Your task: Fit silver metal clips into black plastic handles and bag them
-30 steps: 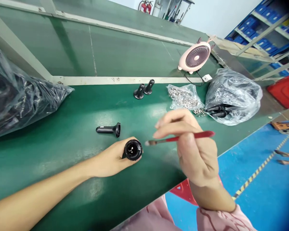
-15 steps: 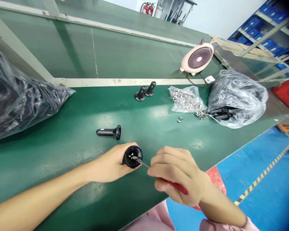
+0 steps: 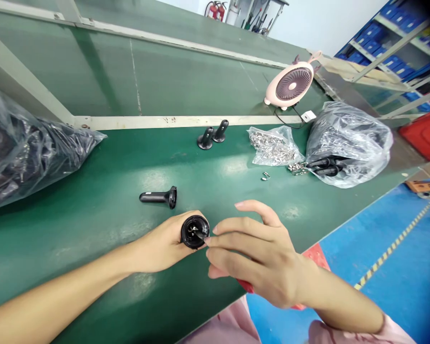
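Your left hand [image 3: 161, 243] is closed around the black plastic part [image 3: 195, 232], open end up, above the green surface [image 3: 93, 239]. Your right hand [image 3: 265, 253] is curled around a red-handled tool [image 3: 244, 285], with its metal tip [image 3: 199, 234] in the part's socket [image 3: 188, 231]. If that tip slips, it could jab your left hand or scratch the part. Your right hand hides most of the tool, and the socket's inside is too dark to make out.

A green counter [image 3: 93, 162] carries two upright black mounts [image 3: 206, 139], a third black mount [image 3: 157, 197] on its side, a clear bag of silver fittings [image 3: 274, 147], and a plastic bag of black parts [image 3: 347, 143].
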`<state>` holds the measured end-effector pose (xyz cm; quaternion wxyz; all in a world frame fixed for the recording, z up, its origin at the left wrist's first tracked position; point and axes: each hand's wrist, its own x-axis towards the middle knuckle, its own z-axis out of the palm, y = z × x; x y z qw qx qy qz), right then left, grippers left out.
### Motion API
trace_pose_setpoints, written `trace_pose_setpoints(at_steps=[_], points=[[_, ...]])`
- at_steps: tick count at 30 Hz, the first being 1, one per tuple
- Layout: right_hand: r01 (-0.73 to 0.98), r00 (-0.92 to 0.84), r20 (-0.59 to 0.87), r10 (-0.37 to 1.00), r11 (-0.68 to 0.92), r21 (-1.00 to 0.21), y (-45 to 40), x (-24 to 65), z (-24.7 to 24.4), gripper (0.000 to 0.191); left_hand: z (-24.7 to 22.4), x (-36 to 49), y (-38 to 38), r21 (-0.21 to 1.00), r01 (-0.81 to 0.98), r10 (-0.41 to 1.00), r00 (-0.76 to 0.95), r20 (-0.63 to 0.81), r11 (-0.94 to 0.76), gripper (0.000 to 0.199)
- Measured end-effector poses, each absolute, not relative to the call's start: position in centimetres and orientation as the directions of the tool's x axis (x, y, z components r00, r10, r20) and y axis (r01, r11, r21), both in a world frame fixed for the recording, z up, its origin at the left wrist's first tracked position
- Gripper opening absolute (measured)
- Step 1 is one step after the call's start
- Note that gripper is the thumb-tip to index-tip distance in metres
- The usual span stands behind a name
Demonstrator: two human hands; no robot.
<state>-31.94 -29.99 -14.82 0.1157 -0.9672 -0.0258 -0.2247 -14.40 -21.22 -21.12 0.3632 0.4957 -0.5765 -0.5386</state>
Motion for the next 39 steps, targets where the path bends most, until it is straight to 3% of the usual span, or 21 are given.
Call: trace_pose_setpoints(at_steps=[5, 13, 18, 22, 25, 27, 30, 32, 35, 39], points=[[0.111, 0.89, 0.456, -0.021, -0.959, -0.261, -30.4, -31.3, -15.4, 0.003, -21.3, -14.3, -21.1, 0.989, -0.144, -0.965, -0.259, -0.054, -0.017, 0.006], [0.132, 0.909, 0.418, 0.003, -0.951, -0.281, -30.9, -30.0, -17.5, 0.01, -21.9, -14.3, -21.1, 0.984, -0.149, -0.957, -0.285, 0.054, 0.1, 0.004], [0.106, 0.904, 0.427, -0.02, -0.957, -0.269, -30.9, -29.6, -17.0, 0.007, -21.9, -14.2, -21.3, 0.989, -0.134, -0.966, -0.256, 0.026, 0.062, 0.002], [0.08, 0.834, 0.522, -0.18, -0.896, -0.436, -31.6, -30.2, -13.9, 0.012, -21.4, -14.2, -21.2, 0.986, -0.164, -0.968, -0.247, -0.038, 0.003, 0.005], [0.18, 0.56, 0.744, -0.365, -0.822, -0.54, -32.7, -30.1, -13.0, 0.019, -21.1, -14.1, -21.1, 0.985, -0.167, -0.971, -0.226, -0.083, -0.045, 0.013], [0.231, 0.389, 0.766, -0.511, -0.751, -0.618, -33.8, -29.4, -13.9, 0.023, -21.2, -14.0, -21.0, 0.992, -0.106, -0.972, -0.215, -0.094, -0.072, 0.016], [0.254, 0.346, 0.544, -0.765, -0.482, -0.839, -35.7, -28.1, -16.6, 0.027, -21.5, -13.8, -21.1, 0.984, 0.151, -0.979, -0.195, -0.065, -0.095, 0.024], [0.283, 0.37, 0.329, -0.869, -0.232, -0.931, -36.7, -27.4, -18.4, 0.028, -21.6, -13.8, -21.2, 0.906, 0.397, -0.984, -0.156, -0.091, -0.147, 0.034], [0.306, 0.413, 0.081, -0.907, 0.055, -0.95, -37.7, -27.0, -20.3, 0.028, -21.3, -14.1, -21.3, 0.728, 0.634, -0.965, -0.155, -0.21, -0.26, 0.044], [0.276, 0.473, -0.029, -0.881, 0.179, -0.944, -37.8, -27.0, -21.3, 0.031, -20.7, -14.5, -21.4, 0.621, 0.709, -0.938, -0.181, -0.297, -0.333, 0.05]])
